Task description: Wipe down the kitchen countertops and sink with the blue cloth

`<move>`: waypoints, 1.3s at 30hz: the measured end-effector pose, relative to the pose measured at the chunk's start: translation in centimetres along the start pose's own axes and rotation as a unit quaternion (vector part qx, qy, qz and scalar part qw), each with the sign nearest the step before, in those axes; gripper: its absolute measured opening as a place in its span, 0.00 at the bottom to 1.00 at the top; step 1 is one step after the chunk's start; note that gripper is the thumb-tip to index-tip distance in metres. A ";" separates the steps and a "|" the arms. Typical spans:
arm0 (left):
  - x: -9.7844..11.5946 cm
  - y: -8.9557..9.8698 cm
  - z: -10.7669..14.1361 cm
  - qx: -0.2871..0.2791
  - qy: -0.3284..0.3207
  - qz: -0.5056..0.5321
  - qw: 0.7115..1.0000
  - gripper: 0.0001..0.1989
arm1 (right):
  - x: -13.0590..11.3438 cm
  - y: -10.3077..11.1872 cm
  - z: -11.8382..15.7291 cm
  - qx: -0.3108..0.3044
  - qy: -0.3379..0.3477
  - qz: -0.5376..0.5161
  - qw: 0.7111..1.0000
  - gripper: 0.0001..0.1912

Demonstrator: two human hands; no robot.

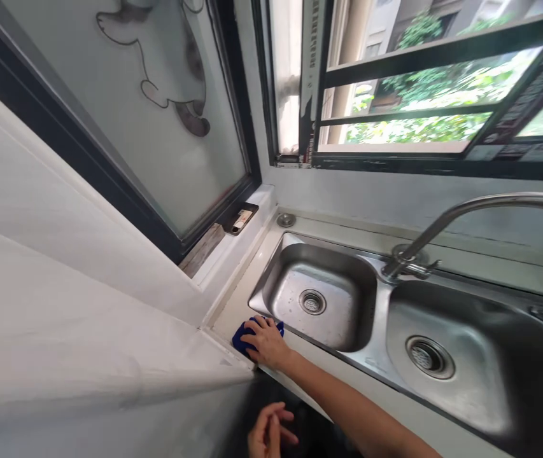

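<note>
My right hand (267,342) presses a blue cloth (242,337) onto the pale countertop (226,324), at the corner left of the small sink basin (300,270). Its fingers are bent over the cloth, which bunches out on both sides of them. Lower down, my left hand (271,432) hangs in front of the counter edge. Its fingers are loosely curved and apart, with nothing visible in them, and the frame's bottom edge cuts off the wrist.
A larger basin (462,394) adjoins the small one, with a curved metal faucet (424,242) rising behind them. A round metal drain cover (286,220) lies at the back corner. On the left ledge sits a dark soap dish (233,224), beside a white wall (84,318).
</note>
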State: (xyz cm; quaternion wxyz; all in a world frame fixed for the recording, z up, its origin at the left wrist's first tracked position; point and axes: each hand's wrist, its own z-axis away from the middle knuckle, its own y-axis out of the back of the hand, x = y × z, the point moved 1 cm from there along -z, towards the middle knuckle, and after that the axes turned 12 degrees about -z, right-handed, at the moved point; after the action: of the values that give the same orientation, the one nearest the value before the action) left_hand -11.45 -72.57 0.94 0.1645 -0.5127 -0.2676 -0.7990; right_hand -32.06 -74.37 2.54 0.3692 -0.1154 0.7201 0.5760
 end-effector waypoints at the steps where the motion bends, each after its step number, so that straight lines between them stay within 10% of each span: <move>1: 0.9 -0.1 -0.3 0.014 -0.023 0.001 1.000 0.25 | 0.4 0.2 1.9 0.006 -0.005 -0.014 1.000 0.15; 8: 5.9 -3.1 -3.9 0.049 -0.111 -0.095 0.988 0.22 | 2.4 1.9 15.3 0.057 -0.048 -0.072 0.995 0.17; 23: 6.9 -11.1 -9.1 0.123 -0.038 -0.286 0.949 0.19 | 9.2 7.8 47.1 0.300 -0.184 0.098 0.931 0.24; 31: 8.0 -11.6 -8.1 0.104 -0.016 -0.340 0.935 0.17 | 12.4 9.3 61.0 0.403 -0.284 0.223 0.841 0.16; 39: 8.8 -12.1 -7.6 0.114 0.013 -0.394 0.912 0.17 | 19.5 15.4 70.5 0.497 -0.515 0.220 0.664 0.22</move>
State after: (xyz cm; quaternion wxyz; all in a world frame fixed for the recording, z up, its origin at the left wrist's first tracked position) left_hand -27.16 -67.28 3.26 -0.1028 -0.3331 -0.5345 -0.7699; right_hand -26.75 0.01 -3.46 0.5463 0.5613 0.5993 0.1652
